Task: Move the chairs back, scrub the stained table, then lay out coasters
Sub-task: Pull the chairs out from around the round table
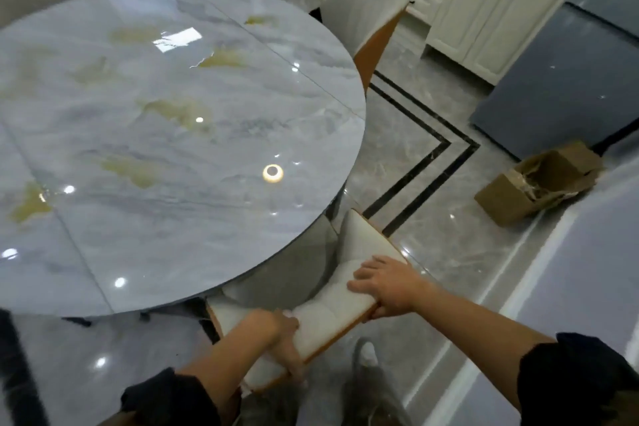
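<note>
Stained marble desk, tiled floor; chair back is being gripped by left hand and right hand, fingers curled.

The round table has a polished, marble-look stone top, grey-white and highly glossy, mirroring ceiling lights. Dull yellowish stains are smeared across it. The near chair has smooth white padded upholstery, leather-like, edged in tan. The floor is glossy veined tile with black inlay strips. The cardboard box is matt brown, with crinkled clear plastic inside.
</note>
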